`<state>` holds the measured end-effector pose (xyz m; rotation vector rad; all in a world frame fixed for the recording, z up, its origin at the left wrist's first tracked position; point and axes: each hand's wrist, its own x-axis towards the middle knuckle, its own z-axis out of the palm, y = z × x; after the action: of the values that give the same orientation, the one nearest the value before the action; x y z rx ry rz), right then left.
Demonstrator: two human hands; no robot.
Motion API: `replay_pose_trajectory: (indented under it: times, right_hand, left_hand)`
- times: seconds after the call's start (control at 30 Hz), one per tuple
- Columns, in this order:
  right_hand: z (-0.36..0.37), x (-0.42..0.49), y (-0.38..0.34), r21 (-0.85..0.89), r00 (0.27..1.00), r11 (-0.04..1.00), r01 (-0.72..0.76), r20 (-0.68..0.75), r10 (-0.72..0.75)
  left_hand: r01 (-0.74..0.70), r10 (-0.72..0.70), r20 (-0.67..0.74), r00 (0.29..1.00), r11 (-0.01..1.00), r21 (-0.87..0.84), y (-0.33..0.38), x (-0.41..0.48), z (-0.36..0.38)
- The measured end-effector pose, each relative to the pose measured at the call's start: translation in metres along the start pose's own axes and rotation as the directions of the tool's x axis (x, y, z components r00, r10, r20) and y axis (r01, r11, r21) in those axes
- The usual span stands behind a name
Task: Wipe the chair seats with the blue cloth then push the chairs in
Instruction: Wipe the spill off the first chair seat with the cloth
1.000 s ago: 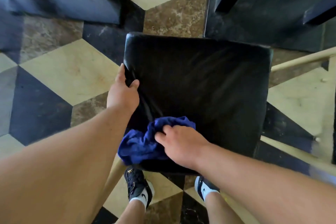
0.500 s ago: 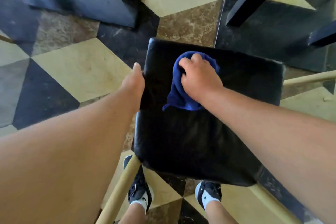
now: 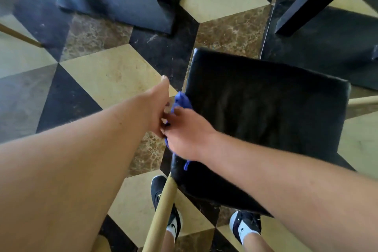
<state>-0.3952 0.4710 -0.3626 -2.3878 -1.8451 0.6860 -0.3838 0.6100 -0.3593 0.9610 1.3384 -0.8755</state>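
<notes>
At the seat's [image 3: 266, 120] left edge, both hands, right hand [image 3: 185, 133] and left hand [image 3: 157, 108], apparently gripped the blue cloth [image 3: 182, 100], which risked slipping floorward.

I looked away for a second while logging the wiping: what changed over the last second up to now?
The right hand swept the blue cloth from the seat's near edge to its far side, then back to the left edge, where it meets the left hand. The left hand let go of the seat's edge. The black chair seat remains pulled out, and the right hand keeps the cloth.
</notes>
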Motion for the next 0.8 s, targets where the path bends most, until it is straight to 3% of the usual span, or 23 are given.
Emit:
replay_pose_trajectory:
  times: [0.1,0.17,0.23,0.3,0.4,0.47,0.53,0.63,0.73,0.8]
  right_hand:
    - [0.024,-0.051,-0.045,0.073,0.944,0.964,0.256,0.197,-0.266]
    - [0.028,-0.061,-0.040,0.019,0.920,0.947,0.322,0.229,-0.317]
    - [0.017,-0.045,-0.016,-0.073,0.945,0.952,0.298,0.162,-0.283]
    - [-0.001,-0.016,0.017,-0.178,0.985,0.969,0.169,0.012,-0.170]
    - [-0.028,0.025,0.069,-0.193,0.996,0.981,-0.011,-0.087,-0.006]
    - [-0.049,0.038,0.102,-0.112,0.982,0.981,-0.161,-0.120,0.148]
    - [-0.060,0.041,0.127,-0.016,0.941,0.950,-0.310,-0.144,0.305]
    - [-0.062,0.026,0.154,0.231,0.835,0.840,-0.490,-0.152,0.529]
    - [-0.062,-0.003,0.180,0.348,0.747,0.730,-0.588,-0.114,0.655]
    - [-0.065,-0.022,0.196,0.363,0.711,0.679,-0.638,-0.061,0.700]
  left_hand:
    - [-0.071,0.087,-0.095,0.992,0.984,0.161,0.002,0.002,0.003]
    - [-0.100,0.106,-0.033,0.994,0.986,0.132,0.004,0.002,0.010]
    - [-0.138,0.143,-0.036,0.989,0.984,0.112,0.005,0.006,0.021]
    - [-0.224,0.241,-0.169,0.956,0.968,0.116,0.006,0.008,0.031]
    - [-0.434,0.432,-0.360,0.827,0.897,0.078,0.021,0.003,0.033]
    - [-0.491,0.487,-0.361,0.795,0.867,0.086,0.033,0.002,0.037]
    - [-0.515,0.579,-0.333,0.744,0.815,0.266,0.039,0.003,0.048]
    - [-0.571,0.729,-0.294,0.618,0.673,0.471,0.036,0.004,0.078]
    - [-0.582,0.848,-0.281,0.449,0.516,0.629,0.023,0.004,0.104]
    - [-0.528,0.906,-0.158,0.393,0.364,0.767,0.010,0.004,0.124]
